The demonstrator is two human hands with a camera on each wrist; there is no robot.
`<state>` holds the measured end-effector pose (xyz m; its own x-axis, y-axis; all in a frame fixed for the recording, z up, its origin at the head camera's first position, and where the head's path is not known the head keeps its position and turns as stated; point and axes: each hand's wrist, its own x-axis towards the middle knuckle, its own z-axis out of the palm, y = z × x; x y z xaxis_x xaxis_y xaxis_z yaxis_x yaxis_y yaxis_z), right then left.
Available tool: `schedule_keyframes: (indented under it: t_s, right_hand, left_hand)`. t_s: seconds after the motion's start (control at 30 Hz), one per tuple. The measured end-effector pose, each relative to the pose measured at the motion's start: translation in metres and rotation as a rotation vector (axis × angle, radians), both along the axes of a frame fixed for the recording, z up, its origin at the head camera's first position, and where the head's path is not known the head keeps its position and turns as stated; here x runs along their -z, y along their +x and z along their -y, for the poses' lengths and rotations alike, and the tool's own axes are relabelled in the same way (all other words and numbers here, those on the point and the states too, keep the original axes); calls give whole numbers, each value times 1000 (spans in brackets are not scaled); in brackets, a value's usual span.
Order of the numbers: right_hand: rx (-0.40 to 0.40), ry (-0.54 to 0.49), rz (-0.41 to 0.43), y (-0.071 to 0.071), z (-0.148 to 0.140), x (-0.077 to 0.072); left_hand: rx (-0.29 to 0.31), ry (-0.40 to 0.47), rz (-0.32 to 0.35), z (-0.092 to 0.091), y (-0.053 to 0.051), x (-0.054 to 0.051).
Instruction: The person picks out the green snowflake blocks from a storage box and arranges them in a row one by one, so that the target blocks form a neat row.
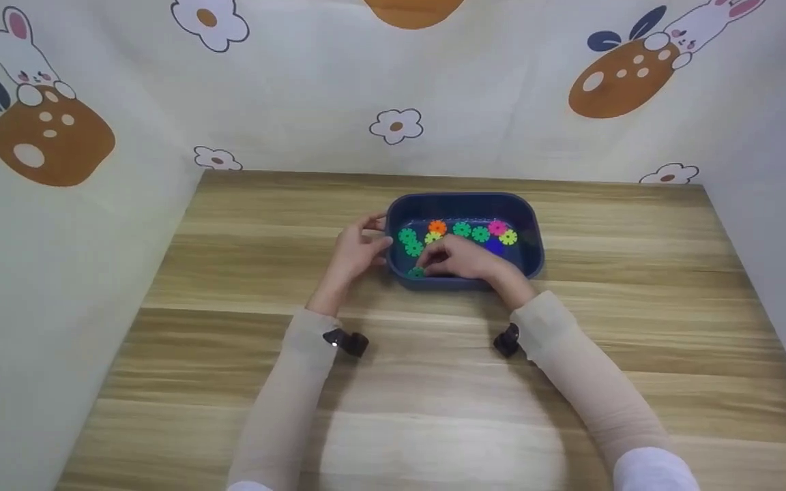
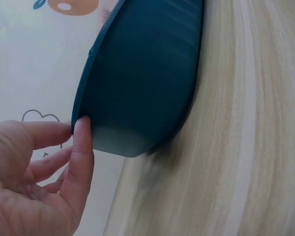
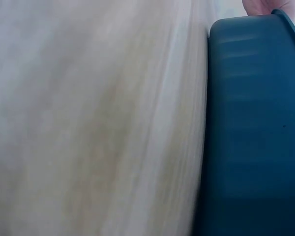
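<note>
A dark blue plastic basin [image 1: 540,249] stands on the wooden table, holding several notched plastic snowflake discs in green, yellow, orange, pink and blue. At its left end, my left hand [image 1: 357,251] pinches the rim, thumb on one side and fingers on the other, as the left wrist view shows beside the basin's wall [image 2: 142,73]. My right hand [image 1: 464,258] reaches over the near rim into the basin. Its curled fingertips pinch a green snowflake disc [image 1: 416,272] in the near left corner. The right wrist view has only the basin's outer side [image 3: 255,123]; the right fingers are hidden there.
The wooden table [image 1: 243,273] extends around the basin. A patterned cloth [image 1: 311,88] with rabbits and flowers hangs behind the table and along the left. Small black cameras [image 1: 352,342] are strapped to both wrists.
</note>
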<state>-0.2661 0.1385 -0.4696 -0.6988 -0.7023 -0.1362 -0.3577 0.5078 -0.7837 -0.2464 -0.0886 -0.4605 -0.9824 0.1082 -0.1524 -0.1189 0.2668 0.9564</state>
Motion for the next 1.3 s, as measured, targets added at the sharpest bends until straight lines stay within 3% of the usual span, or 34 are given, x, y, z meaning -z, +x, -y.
schedule_keyframes:
  t_s: [0.2,0.43,0.77,0.93,1.13,1.3]
  right_hand:
    - [95,-38,11,-3,0,-1]
    - [252,-223,38,1,5,-5]
    - [349,-253,-96,-5,-6,-13]
    - [440,-247,-141,-11,-21,-23]
    - [506,-281,-104,-16,-42,-36]
    - [555,-337,-104,-12,-57,-54]
  left_hand:
    - [-5,10,1,0,0,-2]
    - [1,45,43,3,5,0]
    - [-3,87,47,5,2,-2]
    - [1,55,69,7,1,-3]
    - [11,58,81,7,1,0]
    - [20,80,73,2,1,0]
